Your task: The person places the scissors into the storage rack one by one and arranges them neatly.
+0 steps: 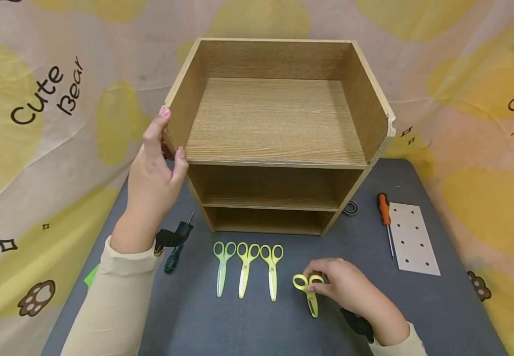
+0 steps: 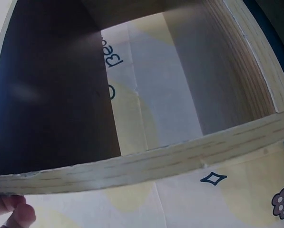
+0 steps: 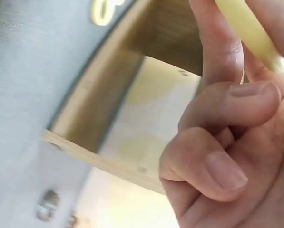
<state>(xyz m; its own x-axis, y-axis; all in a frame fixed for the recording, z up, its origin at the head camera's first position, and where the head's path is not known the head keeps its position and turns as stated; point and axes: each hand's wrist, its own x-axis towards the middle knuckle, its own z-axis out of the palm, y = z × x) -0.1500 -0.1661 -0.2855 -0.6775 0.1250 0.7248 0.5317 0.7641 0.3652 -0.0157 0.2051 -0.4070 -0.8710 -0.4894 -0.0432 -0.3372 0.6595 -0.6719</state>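
Observation:
A wooden shelf unit point(image 1: 277, 116) with an open top and lower compartments stands at the back of the table. My left hand point(image 1: 150, 185) grips its left side panel, thumb at the front edge and a finger up along the side. The left wrist view shows fingertips point(image 2: 18, 213) just below a panel edge. My right hand point(image 1: 348, 284) pinches yellow scissors point(image 1: 312, 302) by the handle loops, blades pointing toward the front of the table. In the right wrist view, one yellow part of the scissors point(image 3: 249, 35) lies between the fingers.
Left of the right hand lie a green pair of scissors point(image 1: 222, 274) and two yellow pairs point(image 1: 244, 274) point(image 1: 272, 274) in a row. A dark-handled screwdriver point(image 1: 173, 259) is near the left wrist. At right are an orange-handled screwdriver point(image 1: 384, 212), a white perforated board point(image 1: 417, 242) and a dark ring point(image 1: 351, 208).

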